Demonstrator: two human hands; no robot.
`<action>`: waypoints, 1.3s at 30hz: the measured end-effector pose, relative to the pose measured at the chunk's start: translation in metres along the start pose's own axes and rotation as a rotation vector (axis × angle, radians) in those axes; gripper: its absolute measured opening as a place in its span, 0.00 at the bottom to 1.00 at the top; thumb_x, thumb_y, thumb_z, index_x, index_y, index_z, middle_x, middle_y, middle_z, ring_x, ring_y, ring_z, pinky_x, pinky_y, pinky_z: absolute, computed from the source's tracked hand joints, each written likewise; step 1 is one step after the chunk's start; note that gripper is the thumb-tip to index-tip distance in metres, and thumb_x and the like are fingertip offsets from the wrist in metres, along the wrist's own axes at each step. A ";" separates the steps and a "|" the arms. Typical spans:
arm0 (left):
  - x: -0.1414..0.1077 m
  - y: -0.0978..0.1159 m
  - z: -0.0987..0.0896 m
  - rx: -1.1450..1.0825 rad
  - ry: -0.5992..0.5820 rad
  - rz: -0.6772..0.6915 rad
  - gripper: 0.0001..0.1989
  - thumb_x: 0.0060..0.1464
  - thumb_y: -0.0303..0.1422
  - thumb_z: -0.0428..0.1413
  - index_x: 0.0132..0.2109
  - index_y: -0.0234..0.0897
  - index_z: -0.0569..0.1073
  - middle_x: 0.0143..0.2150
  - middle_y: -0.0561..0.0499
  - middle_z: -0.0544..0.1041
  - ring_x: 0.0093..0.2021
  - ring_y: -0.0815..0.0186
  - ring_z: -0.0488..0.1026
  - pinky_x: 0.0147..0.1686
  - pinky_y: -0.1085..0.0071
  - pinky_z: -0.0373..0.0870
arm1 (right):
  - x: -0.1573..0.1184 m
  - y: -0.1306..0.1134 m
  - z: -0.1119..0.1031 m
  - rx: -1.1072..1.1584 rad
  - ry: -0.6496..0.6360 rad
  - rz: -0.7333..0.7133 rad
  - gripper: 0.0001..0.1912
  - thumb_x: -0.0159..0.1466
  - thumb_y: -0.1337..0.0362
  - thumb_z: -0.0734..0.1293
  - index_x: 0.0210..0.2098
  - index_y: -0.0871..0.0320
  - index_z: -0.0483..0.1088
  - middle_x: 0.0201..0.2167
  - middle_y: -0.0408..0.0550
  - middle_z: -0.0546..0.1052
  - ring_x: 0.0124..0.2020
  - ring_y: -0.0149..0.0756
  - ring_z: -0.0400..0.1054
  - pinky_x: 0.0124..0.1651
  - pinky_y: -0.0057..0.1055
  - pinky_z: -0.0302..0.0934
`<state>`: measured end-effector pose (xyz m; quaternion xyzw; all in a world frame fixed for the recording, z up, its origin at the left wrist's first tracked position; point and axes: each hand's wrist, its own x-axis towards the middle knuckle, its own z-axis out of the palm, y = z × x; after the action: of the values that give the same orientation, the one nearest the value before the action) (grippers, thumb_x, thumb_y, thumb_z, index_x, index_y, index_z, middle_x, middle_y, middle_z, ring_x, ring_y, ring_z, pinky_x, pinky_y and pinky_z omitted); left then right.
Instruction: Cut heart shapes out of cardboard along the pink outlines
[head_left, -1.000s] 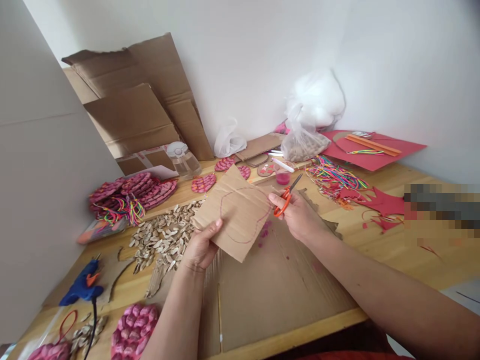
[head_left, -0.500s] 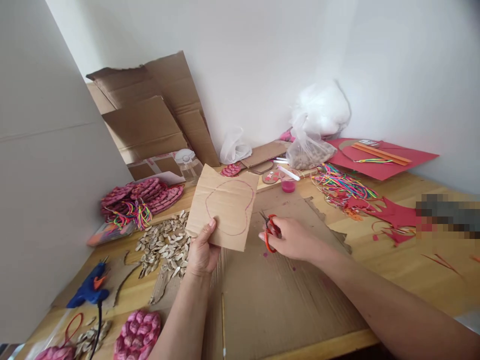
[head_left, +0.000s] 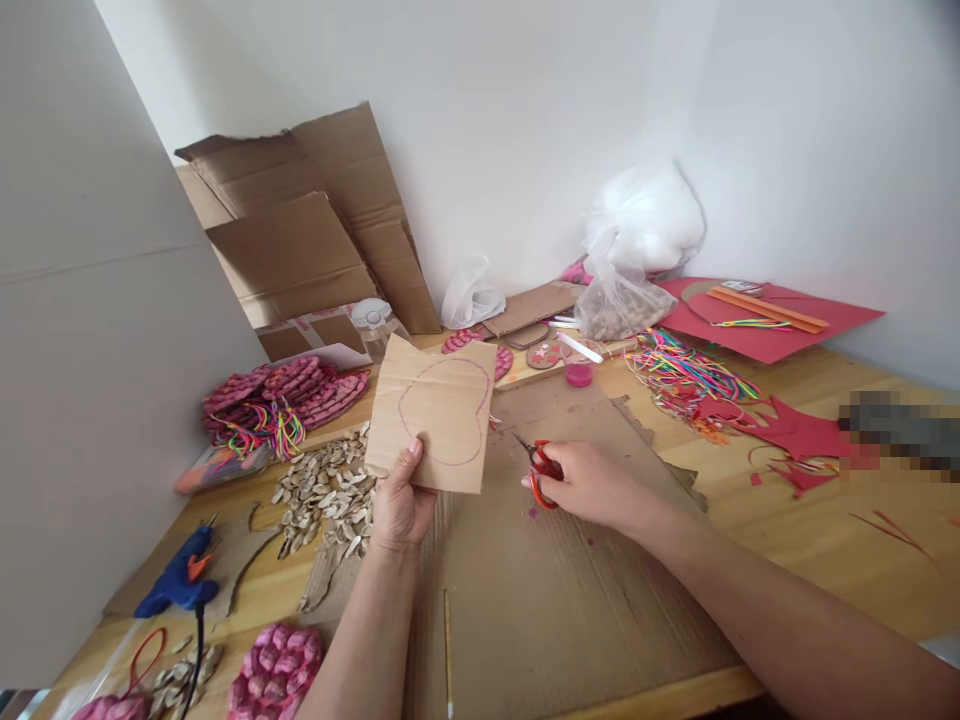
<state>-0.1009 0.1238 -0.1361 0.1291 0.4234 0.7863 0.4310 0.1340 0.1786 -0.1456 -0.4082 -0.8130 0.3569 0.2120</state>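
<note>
My left hand [head_left: 401, 505] holds up a brown cardboard piece [head_left: 431, 412] with a heart outline drawn on it in red, gripped at its bottom edge. My right hand [head_left: 592, 485] holds small orange-handled scissors [head_left: 538, 468], blades pointing left toward the cardboard but apart from it. Both hands hover over a large flat cardboard sheet [head_left: 555, 580] lying on the wooden table [head_left: 840, 540].
A pile of seed shells [head_left: 326, 490] lies left of the sheet, a blue glue gun [head_left: 176, 575] further left. Pink hearts with coloured cords [head_left: 277, 400], folded cartons [head_left: 300, 230], plastic bags [head_left: 637, 250], coloured strings [head_left: 686, 370], red paper [head_left: 772, 310] and a pink cup [head_left: 577, 370] stand behind.
The cardboard piece has been turned upright and drawn left, facing me. My right hand has dropped away from its edge with the scissors, which now point left.
</note>
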 end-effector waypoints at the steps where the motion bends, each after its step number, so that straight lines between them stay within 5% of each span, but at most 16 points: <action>1: 0.000 0.000 0.000 0.005 -0.007 0.004 0.20 0.51 0.24 0.64 0.51 0.45 0.79 0.50 0.53 0.82 0.54 0.62 0.77 0.58 0.62 0.73 | 0.000 0.001 0.001 0.005 0.011 -0.010 0.13 0.63 0.59 0.66 0.24 0.56 0.63 0.23 0.45 0.74 0.23 0.33 0.62 0.28 0.30 0.48; 7: 0.001 0.001 -0.002 0.023 -0.012 0.010 0.19 0.51 0.24 0.64 0.50 0.45 0.79 0.50 0.52 0.82 0.57 0.60 0.75 0.59 0.61 0.72 | 0.001 0.003 0.007 0.110 -0.014 -0.064 0.09 0.64 0.62 0.64 0.27 0.56 0.68 0.23 0.42 0.73 0.23 0.32 0.61 0.29 0.29 0.50; 16: -0.002 -0.003 0.000 0.036 -0.022 0.022 0.21 0.52 0.23 0.62 0.53 0.45 0.78 0.51 0.51 0.82 0.55 0.62 0.76 0.58 0.64 0.72 | 0.006 -0.011 0.007 0.733 -0.052 0.102 0.20 0.63 0.46 0.67 0.33 0.58 0.67 0.24 0.40 0.70 0.25 0.30 0.63 0.32 0.28 0.58; 39: -0.021 -0.022 0.009 0.063 -0.100 -0.025 0.22 0.50 0.26 0.66 0.54 0.44 0.78 0.52 0.50 0.82 0.55 0.61 0.77 0.57 0.65 0.74 | -0.003 -0.019 0.004 0.644 0.014 -0.046 0.24 0.67 0.41 0.61 0.29 0.56 0.58 0.25 0.38 0.58 0.26 0.29 0.51 0.30 0.29 0.49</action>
<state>-0.0704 0.1180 -0.1438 0.1765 0.4273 0.7598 0.4572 0.1233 0.1665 -0.1339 -0.3042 -0.6660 0.5879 0.3440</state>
